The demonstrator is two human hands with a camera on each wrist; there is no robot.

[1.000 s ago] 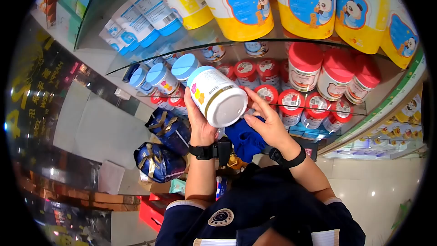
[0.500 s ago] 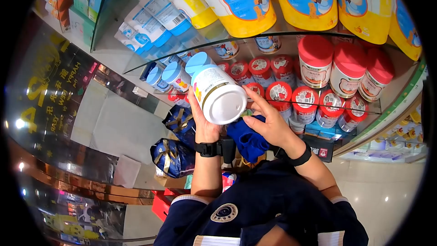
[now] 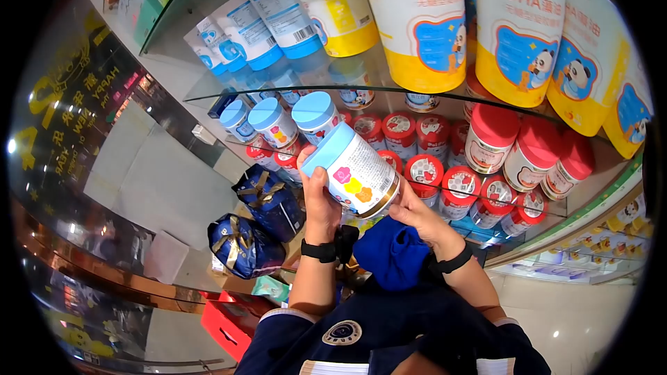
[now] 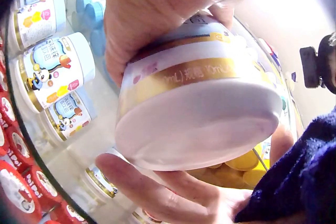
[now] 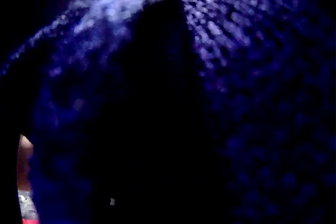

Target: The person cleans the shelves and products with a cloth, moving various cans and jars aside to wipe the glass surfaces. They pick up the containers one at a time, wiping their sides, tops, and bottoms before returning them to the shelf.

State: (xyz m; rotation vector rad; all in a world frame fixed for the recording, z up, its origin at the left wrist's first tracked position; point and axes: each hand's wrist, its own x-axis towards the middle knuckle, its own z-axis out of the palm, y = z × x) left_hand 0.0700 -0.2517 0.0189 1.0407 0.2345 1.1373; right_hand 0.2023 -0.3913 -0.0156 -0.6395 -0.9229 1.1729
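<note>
The left hand [image 3: 321, 205] grips a white jar [image 3: 356, 175] by its light blue lid end, thumb on the lid. The jar lies tilted, its side with coloured shapes and a barcode facing up. At the jar's gold-banded base is the right hand [image 3: 429, 223], which touches it. A blue cloth [image 3: 394, 253] hangs from that hand; the fingers on it are mostly hidden. In the left wrist view, the left hand [image 4: 163, 6] spans the jar [image 4: 199, 121], and fingers of the right hand [image 4: 173, 195] lie below its white base. Dark blue cloth fills the right wrist view.
Behind the hands, a glass shelf [image 3: 278, 90] bears large white-yellow containers [image 3: 424, 35] and blue-based tubs. Below stand blue-lidded jars [image 3: 274, 121] and several red-lidded jars [image 3: 458, 187]. Dark blue gift bags [image 3: 246, 243] and a red box [image 3: 228, 325] are at the lower left.
The jar has turned from showing its white base to showing its side and blue lid. The right hand has come against the base end; the cloth hangs lower.
</note>
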